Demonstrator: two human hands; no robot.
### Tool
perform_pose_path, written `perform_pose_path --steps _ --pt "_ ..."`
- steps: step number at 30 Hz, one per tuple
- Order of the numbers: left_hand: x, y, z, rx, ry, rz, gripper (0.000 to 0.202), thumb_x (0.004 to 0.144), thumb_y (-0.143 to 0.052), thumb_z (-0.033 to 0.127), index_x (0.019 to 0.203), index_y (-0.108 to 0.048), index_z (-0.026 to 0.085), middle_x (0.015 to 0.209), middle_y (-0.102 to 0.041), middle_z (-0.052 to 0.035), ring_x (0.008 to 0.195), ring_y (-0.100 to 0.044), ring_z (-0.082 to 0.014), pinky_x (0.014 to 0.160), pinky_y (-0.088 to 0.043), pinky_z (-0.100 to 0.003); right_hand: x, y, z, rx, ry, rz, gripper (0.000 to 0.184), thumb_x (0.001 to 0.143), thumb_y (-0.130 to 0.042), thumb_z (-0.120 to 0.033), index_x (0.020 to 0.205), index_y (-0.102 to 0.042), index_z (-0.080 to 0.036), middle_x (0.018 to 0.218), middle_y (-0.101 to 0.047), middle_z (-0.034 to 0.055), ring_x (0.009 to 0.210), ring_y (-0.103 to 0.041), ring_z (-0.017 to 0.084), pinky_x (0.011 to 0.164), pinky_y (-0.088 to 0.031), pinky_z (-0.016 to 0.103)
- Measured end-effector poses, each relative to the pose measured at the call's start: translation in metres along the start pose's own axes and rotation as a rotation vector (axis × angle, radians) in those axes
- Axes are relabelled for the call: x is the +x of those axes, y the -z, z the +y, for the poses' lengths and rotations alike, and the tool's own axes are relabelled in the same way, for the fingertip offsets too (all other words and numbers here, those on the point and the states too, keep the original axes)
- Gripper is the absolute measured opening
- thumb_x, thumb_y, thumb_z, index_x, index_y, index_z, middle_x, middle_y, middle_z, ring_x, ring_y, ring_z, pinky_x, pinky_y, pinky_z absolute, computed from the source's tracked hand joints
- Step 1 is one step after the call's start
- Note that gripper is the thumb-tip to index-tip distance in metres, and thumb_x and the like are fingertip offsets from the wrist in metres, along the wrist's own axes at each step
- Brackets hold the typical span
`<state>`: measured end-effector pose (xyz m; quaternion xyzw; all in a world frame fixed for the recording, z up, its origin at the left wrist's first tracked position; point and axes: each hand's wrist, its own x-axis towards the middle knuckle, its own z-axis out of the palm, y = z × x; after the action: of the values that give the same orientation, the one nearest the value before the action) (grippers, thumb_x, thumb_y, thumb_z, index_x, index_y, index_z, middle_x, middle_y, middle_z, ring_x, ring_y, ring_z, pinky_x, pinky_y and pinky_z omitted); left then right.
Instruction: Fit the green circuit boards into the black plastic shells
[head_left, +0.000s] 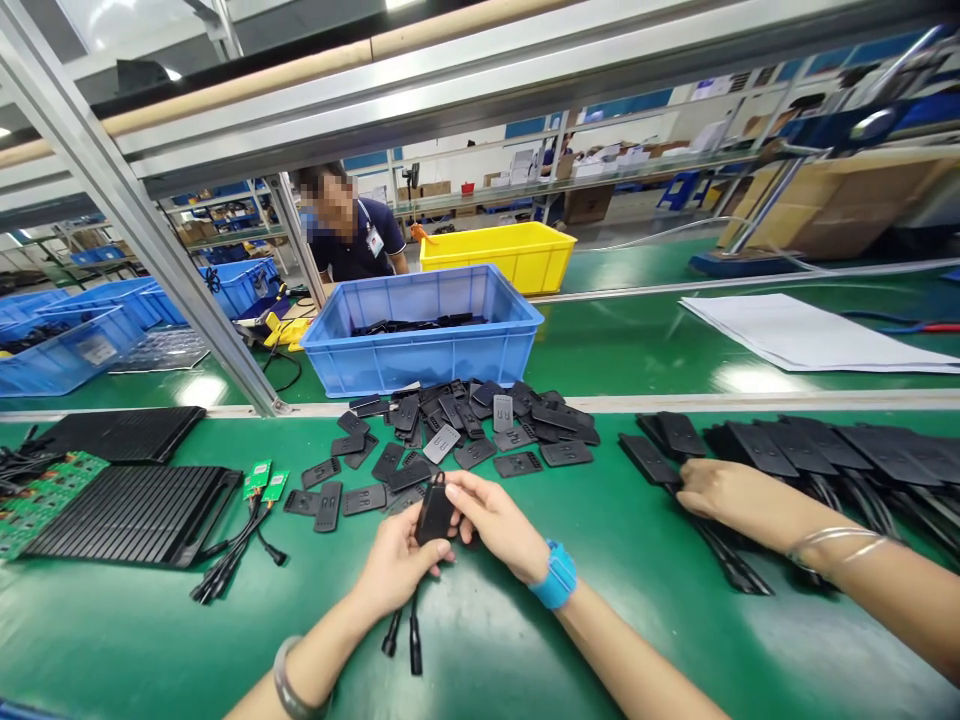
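Note:
My left hand (396,565) and my right hand (496,522) are both closed on one small black plastic module (435,512), held just above the green belt (525,640). Two black cables with plug ends (405,632) hang down from the module onto the belt. My right wrist wears a blue band (556,575). Behind my hands lies a loose pile of black plastic covers (457,430). Two small green circuit boards with cables (264,484) lie to the left.
A blue bin (420,352) stands behind the pile, a yellow bin (499,255) behind that. Black ribbed trays (135,512) lie at the left. A co-worker's hand (724,492) touches a row of black modules (787,445) at the right. Another person sits across the line.

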<state>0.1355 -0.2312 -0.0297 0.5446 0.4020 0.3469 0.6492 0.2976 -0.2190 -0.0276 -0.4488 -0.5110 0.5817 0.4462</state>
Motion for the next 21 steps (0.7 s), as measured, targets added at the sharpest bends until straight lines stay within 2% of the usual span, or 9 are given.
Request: perform_pose_path --steps 3,6,9,11,13,16,19,21 --pt "-0.002 -0.001 -0.001 0.035 -0.017 0.011 0.040 0.077 -0.069 0.031 0.113 -0.062 0.015 0.093 -0.069 -0.0115 0.077 -0.069 -0.0214 0.063 -0.056 -0.028 0.000 0.000 0.000 -0.029 -0.020 -0.032 0.043 0.083 -0.053 -0.059 0.074 -0.052 -0.017 0.057 -0.048 -0.0055 0.045 -0.043 0.007 0.042 -0.032 0.018" --pt "-0.002 -0.003 -0.006 0.036 -0.008 0.035 0.041 0.080 -0.067 0.032 0.117 -0.060 0.015 0.093 -0.069 -0.0119 0.074 -0.070 -0.0210 0.064 -0.057 -0.030 -0.003 -0.005 0.001 -0.126 0.008 0.034 0.037 0.088 -0.046 -0.052 0.078 -0.054 -0.018 0.058 -0.046 -0.0049 0.049 -0.046 0.010 0.045 -0.037 0.021" --pt "-0.001 -0.007 -0.012 -0.087 -0.032 0.029 0.050 0.076 -0.072 0.029 0.122 -0.057 0.016 0.101 -0.068 -0.0123 0.083 -0.069 -0.0214 0.072 -0.056 -0.030 -0.010 -0.015 -0.001 -0.460 0.177 0.151 0.031 0.089 -0.048 -0.041 0.104 -0.059 -0.017 0.083 -0.058 0.0046 0.074 -0.059 0.019 0.065 -0.050 0.031" --pt "-0.002 -0.008 -0.014 -0.179 -0.042 -0.022 0.066 0.071 -0.076 0.024 0.132 -0.050 0.020 0.106 -0.067 -0.0118 0.091 -0.067 -0.0213 0.080 -0.054 -0.030 -0.016 -0.022 -0.005 -0.734 0.277 0.215 0.047 0.085 -0.053 -0.034 0.128 -0.048 -0.017 0.104 -0.058 0.0112 0.094 -0.059 0.025 0.081 -0.051 0.038" --pt "-0.004 -0.008 -0.015 -0.196 -0.022 -0.117 0.083 0.069 -0.077 0.018 0.142 -0.038 0.023 0.112 -0.066 -0.0127 0.095 -0.066 -0.0211 0.084 -0.053 -0.031 -0.019 -0.022 -0.010 -0.960 0.285 0.222 0.058 0.086 -0.051 -0.027 0.140 -0.036 -0.015 0.111 -0.057 0.0150 0.100 -0.059 0.027 0.083 -0.051 0.039" --pt "-0.007 -0.007 -0.014 -0.030 -0.039 -0.180 0.087 0.071 -0.071 0.011 0.146 -0.029 0.025 0.126 -0.059 -0.0160 0.103 -0.063 -0.0220 0.084 -0.052 -0.032 -0.019 -0.001 -0.017 -1.281 0.154 0.245 0.054 0.084 -0.048 -0.017 0.138 -0.040 -0.011 0.106 -0.058 0.0175 0.092 -0.063 0.028 0.074 -0.052 0.036" --pt "-0.003 -0.002 -0.009 0.253 -0.164 -0.088 0.077 0.073 -0.063 0.008 0.142 -0.035 0.026 0.131 -0.055 -0.0151 0.100 -0.063 -0.0200 0.076 -0.053 -0.029 -0.016 0.038 -0.016 -1.591 -0.093 0.357 0.043 0.079 -0.050 -0.011 0.122 -0.055 -0.009 0.098 -0.058 0.0208 0.075 -0.065 0.029 0.058 -0.049 0.035" --pt "0.002 0.009 -0.001 0.435 -0.256 -0.002 0.066 0.074 -0.060 0.009 0.137 -0.043 0.025 0.124 -0.060 -0.0125 0.092 -0.063 -0.0175 0.070 -0.053 -0.026 -0.013 0.061 -0.012 -1.718 -0.180 0.461 0.033 0.082 -0.045 -0.007 0.111 -0.060 -0.010 0.092 -0.060 0.0212 0.072 -0.065 0.031 0.054 -0.045 0.035"
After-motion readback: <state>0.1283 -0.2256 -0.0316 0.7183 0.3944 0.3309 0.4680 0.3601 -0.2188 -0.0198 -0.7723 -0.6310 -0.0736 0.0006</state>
